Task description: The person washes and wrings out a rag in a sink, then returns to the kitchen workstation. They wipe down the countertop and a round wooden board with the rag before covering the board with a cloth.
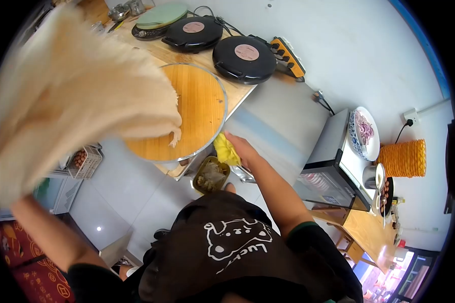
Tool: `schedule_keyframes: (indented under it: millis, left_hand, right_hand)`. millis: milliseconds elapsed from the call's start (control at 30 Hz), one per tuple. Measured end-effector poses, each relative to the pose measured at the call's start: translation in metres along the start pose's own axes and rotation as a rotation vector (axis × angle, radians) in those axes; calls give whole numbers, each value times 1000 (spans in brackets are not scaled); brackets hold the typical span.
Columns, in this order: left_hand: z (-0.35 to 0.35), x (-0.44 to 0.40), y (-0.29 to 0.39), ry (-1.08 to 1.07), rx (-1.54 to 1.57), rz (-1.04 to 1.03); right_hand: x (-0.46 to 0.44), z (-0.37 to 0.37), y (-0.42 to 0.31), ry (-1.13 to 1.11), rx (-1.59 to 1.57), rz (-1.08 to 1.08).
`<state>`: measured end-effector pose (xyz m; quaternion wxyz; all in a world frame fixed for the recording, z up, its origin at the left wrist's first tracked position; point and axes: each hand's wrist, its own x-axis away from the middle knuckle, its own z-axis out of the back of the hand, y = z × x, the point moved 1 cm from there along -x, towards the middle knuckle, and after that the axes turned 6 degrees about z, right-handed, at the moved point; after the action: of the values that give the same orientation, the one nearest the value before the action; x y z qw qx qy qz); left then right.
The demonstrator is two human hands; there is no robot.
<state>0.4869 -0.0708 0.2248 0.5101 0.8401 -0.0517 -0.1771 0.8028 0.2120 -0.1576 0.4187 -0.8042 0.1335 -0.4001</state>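
Observation:
A large beige cloth (86, 96) with a ragged edge is in the air at the left, smeared by motion. My left forearm (55, 232) reaches up to its lower corner, where the cloth covers the fingers; the cloth hangs from that hand. Part of the cloth hides the left side of a round wooden board (199, 101) with a metal rim. Beside the board's near right rim, my right hand (241, 150) is closed around a crumpled yellow cloth (226, 150). Small dark bits lie on the board.
Two black round electric griddles (244, 59) and a green-topped appliance (162, 15) stand behind the board. An orange power strip (288, 58) is at the wall. Below is a bin (210, 177) with scraps. Right, a cabinet (328, 171) bears a bowl of sliced onion (364, 132).

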Motion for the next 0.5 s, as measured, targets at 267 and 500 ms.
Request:
schedule_keyframes:
  millis: [267,500]
  left_hand:
    - [118,93,34,51,-513,153]
    - [223,112,-68,-165,-229,743]
  right_hand:
    - [-64,-11,3,-43,110,-35]
    - [-37,-40,-22,-181,-88,49]
